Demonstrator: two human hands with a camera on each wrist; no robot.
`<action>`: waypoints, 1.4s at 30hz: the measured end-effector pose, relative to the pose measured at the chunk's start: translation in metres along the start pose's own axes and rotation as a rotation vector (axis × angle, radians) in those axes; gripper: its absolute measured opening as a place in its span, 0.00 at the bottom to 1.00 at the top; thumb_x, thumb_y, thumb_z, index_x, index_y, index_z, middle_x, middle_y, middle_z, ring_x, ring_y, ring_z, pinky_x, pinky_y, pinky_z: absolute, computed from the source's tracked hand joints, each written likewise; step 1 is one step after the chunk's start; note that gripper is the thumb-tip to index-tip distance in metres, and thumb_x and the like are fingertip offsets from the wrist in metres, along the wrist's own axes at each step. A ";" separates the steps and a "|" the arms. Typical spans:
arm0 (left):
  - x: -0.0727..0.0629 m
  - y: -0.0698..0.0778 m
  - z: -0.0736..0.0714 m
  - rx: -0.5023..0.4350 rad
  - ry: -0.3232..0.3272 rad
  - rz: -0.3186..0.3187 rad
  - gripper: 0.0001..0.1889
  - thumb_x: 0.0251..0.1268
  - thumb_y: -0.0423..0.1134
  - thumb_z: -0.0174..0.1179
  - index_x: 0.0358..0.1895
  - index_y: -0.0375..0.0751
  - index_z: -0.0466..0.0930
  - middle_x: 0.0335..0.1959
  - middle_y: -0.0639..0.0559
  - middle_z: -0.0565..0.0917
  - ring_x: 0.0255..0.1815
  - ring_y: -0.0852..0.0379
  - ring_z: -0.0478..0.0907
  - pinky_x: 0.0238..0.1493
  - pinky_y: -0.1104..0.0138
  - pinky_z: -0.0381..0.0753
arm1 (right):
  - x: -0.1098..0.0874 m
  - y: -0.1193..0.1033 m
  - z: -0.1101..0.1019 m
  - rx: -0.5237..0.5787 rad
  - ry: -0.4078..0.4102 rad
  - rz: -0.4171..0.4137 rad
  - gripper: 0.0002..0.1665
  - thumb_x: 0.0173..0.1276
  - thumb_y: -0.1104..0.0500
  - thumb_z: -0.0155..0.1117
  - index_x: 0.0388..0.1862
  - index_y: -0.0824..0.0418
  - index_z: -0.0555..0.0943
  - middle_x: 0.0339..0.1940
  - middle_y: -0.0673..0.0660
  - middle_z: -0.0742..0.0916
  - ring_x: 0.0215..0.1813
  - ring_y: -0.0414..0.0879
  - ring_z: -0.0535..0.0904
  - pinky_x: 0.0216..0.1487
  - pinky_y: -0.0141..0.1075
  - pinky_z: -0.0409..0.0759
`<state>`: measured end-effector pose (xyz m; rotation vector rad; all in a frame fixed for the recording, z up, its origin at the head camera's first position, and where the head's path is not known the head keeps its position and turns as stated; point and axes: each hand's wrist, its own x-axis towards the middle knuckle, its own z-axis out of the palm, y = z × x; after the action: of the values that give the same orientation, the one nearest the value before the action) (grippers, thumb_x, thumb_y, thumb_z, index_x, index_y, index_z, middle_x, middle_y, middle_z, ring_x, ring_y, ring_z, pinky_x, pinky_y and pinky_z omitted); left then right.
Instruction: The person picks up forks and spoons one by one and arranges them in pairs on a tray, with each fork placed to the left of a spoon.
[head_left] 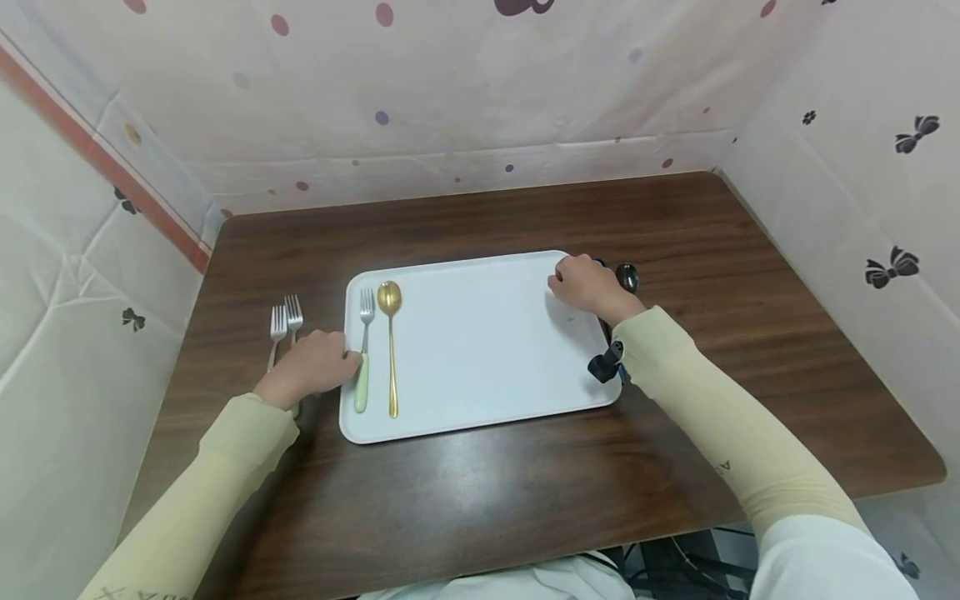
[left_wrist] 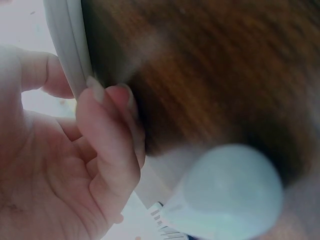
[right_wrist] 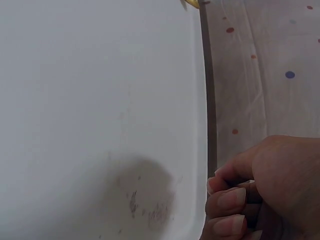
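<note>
A white rectangular tray (head_left: pixel 480 342) lies before me, with a light-green-handled fork (head_left: pixel 362 383) and a gold spoon (head_left: pixel 392 358) side by side at its left end. My left hand (head_left: pixel 311 367) grips the left rim, thumb on the inner side and curled fingers outside in the left wrist view. At the far right corner, my right hand (head_left: pixel 588 286) holds the rim with curled fingers (right_wrist: pixel 230 200). Its grip is partly hidden. Just left of the tray lie two forks (head_left: pixel 278 321), their handles mostly covered by my left hand and wrist.
A shiny dark rounded utensil end (head_left: pixel 627 277) shows beyond the right wrist, the rest mostly hidden. A blurred pale rounded thing (left_wrist: pixel 230 195) is close to the left wrist camera. The brown wooden table (head_left: pixel 450 508) meets patterned curtains (head_left: pixel 480 100) at the back and sides.
</note>
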<state>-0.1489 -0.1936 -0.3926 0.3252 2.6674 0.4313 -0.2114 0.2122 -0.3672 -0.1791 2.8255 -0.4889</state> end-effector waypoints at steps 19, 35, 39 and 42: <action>0.002 -0.004 0.004 0.008 0.031 0.026 0.15 0.70 0.41 0.47 0.24 0.40 0.69 0.18 0.48 0.70 0.19 0.53 0.67 0.22 0.62 0.66 | -0.007 0.041 -0.002 -0.031 0.024 0.031 0.19 0.79 0.55 0.48 0.28 0.63 0.75 0.20 0.56 0.74 0.22 0.48 0.70 0.26 0.39 0.66; 0.003 -0.005 0.006 0.015 0.046 0.019 0.15 0.70 0.41 0.48 0.25 0.39 0.70 0.18 0.48 0.70 0.19 0.54 0.66 0.22 0.62 0.66 | -0.010 0.054 0.004 -0.077 -0.031 0.066 0.22 0.81 0.54 0.49 0.25 0.62 0.74 0.19 0.56 0.73 0.21 0.47 0.68 0.25 0.37 0.66; 0.001 -0.005 0.006 0.004 0.045 0.017 0.15 0.70 0.41 0.48 0.25 0.39 0.70 0.18 0.48 0.70 0.18 0.54 0.66 0.22 0.62 0.66 | -0.009 0.056 0.008 -0.032 -0.047 0.051 0.20 0.81 0.55 0.48 0.29 0.64 0.77 0.21 0.57 0.74 0.24 0.49 0.70 0.27 0.39 0.67; 0.000 -0.005 0.007 -0.004 0.042 0.012 0.14 0.70 0.41 0.47 0.25 0.39 0.70 0.18 0.48 0.70 0.18 0.54 0.66 0.22 0.62 0.65 | -0.007 0.057 0.011 -0.005 -0.045 0.035 0.19 0.81 0.56 0.48 0.37 0.67 0.80 0.23 0.58 0.75 0.27 0.51 0.73 0.30 0.40 0.69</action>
<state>-0.1467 -0.1960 -0.4002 0.3344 2.7062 0.4524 -0.2064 0.2631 -0.3953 -0.1394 2.7811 -0.4648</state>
